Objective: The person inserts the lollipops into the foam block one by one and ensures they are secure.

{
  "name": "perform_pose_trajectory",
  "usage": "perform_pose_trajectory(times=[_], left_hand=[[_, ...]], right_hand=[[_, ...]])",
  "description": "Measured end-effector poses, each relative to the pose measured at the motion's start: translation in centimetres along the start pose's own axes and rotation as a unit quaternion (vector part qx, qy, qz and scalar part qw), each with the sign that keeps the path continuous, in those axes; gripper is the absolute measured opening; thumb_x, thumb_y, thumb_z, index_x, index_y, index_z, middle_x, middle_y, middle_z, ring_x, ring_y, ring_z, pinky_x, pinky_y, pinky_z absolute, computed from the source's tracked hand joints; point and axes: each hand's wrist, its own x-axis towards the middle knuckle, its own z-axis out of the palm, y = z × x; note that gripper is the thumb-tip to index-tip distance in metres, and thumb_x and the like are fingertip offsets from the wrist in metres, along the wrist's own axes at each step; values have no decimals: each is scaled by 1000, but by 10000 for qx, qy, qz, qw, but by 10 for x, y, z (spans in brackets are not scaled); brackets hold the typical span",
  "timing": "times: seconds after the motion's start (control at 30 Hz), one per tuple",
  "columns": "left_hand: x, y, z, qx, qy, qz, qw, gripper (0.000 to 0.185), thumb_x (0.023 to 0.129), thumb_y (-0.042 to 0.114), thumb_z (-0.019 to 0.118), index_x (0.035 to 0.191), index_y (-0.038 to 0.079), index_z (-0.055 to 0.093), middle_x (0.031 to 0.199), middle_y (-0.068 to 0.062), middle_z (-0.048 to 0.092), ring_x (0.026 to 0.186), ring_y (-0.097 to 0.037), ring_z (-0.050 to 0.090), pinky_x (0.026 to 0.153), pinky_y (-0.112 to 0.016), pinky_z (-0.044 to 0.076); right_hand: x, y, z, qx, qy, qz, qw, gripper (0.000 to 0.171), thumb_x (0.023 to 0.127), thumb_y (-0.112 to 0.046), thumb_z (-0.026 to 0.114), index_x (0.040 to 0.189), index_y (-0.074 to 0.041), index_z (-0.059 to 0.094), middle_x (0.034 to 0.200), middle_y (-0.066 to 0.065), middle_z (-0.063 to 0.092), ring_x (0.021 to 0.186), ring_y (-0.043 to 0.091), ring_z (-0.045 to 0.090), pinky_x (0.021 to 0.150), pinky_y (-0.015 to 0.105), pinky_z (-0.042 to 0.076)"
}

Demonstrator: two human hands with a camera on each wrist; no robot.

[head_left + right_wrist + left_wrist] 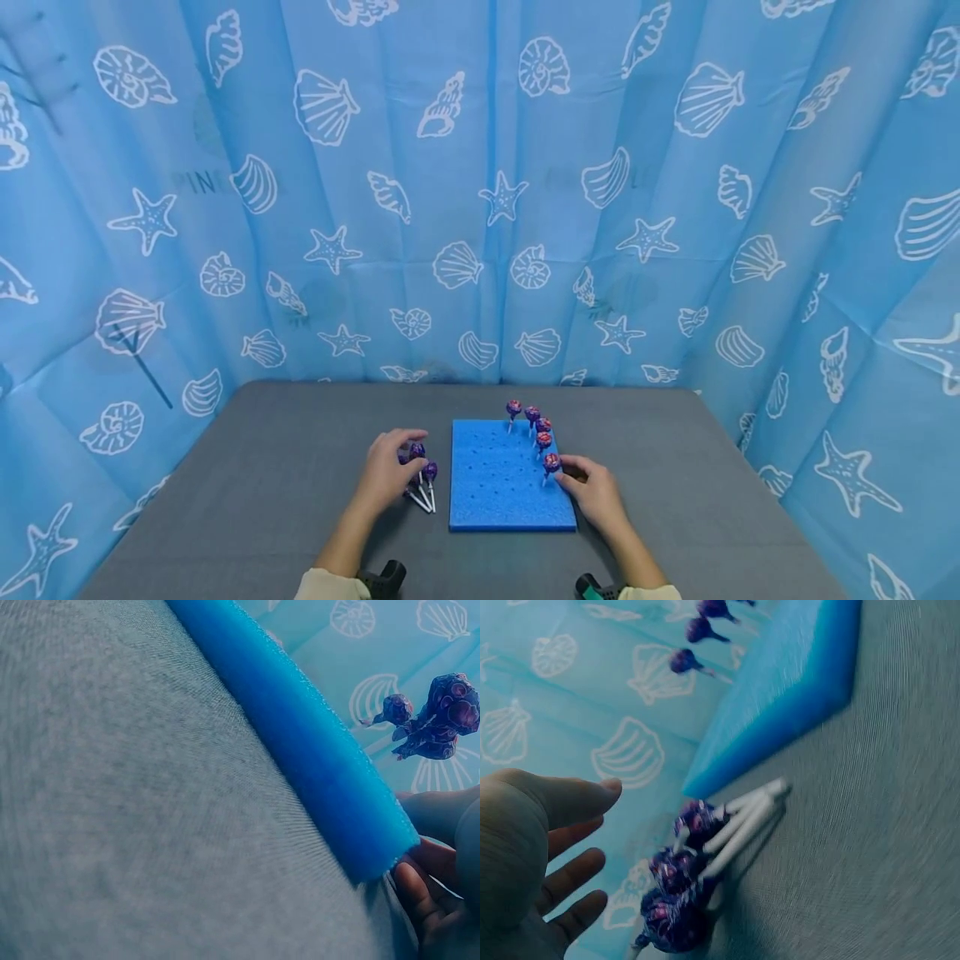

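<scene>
My left hand (388, 468) hovers over a small pile of purple-wrapped lollipops (676, 870) on the table, thumb and fingers spread apart with nothing between them. Their white sticks point toward me in the head view. Right of the pile lies a blue foam board (502, 487) dotted with small holes. Several lollipops (543, 440) stand in its far right part, heads up. The nearest upright lollipop (551, 463) is right beside the fingertips of my right hand (597, 493). That hand rests at the board's right edge, fingers loosely bent around the corner in the right wrist view.
Dark grey cloth covers the table (300, 442). Behind it and along both sides hangs a blue curtain (465, 208) printed with white shells and starfish.
</scene>
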Motion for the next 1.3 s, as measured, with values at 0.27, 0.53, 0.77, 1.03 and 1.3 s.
perform_pose_trajectory(times=[0.27, 0.53, 0.77, 1.03, 1.3], left_hand=[[18, -18, 1, 321, -573, -171, 9977, 38, 83, 15, 77, 119, 14, 68, 122, -7, 63, 115, -32, 53, 93, -54, 43], [32, -26, -3, -29, -1486, -620, 9869, 40, 86, 14, 75, 123, 6, 63, 119, -14, 63, 115, -38, 55, 95, -57, 41], [43, -33, -5, -119, -1687, -807, 9823, 44, 83, 10, 76, 125, 5, 62, 110, -10, 67, 104, -32, 61, 89, -51, 47], [47, -39, -7, -145, -1854, -998, 9775, 41, 83, 14, 77, 121, 5, 65, 108, -6, 65, 101, -26, 61, 88, -48, 49], [49, -39, -6, -72, -1859, -1137, 9759, 22, 83, 17, 78, 104, 10, 72, 100, -4, 65, 96, -24, 59, 87, -48, 48]], right_hand=[[-1, 3, 0, -9, 8, 12, 10000, 26, 89, -9, 70, 115, -3, 68, 108, 11, 68, 99, 28, 62, 86, 48, 51], [-1, 0, -2, -28, -148, 40, 9999, 28, 89, -10, 71, 116, -2, 68, 110, 11, 67, 100, 28, 62, 87, 47, 51], [-2, -3, -3, 3, -164, -64, 9998, 28, 90, -8, 70, 117, -1, 67, 110, 12, 67, 99, 28, 62, 86, 47, 51], [-2, -1, -2, 50, -193, -93, 9998, 28, 90, -8, 70, 117, -2, 67, 110, 11, 67, 99, 27, 62, 86, 46, 52], [-2, 0, -4, 74, -132, -101, 9998, 28, 89, -7, 70, 116, -1, 67, 108, 11, 67, 97, 26, 62, 84, 45, 52]])
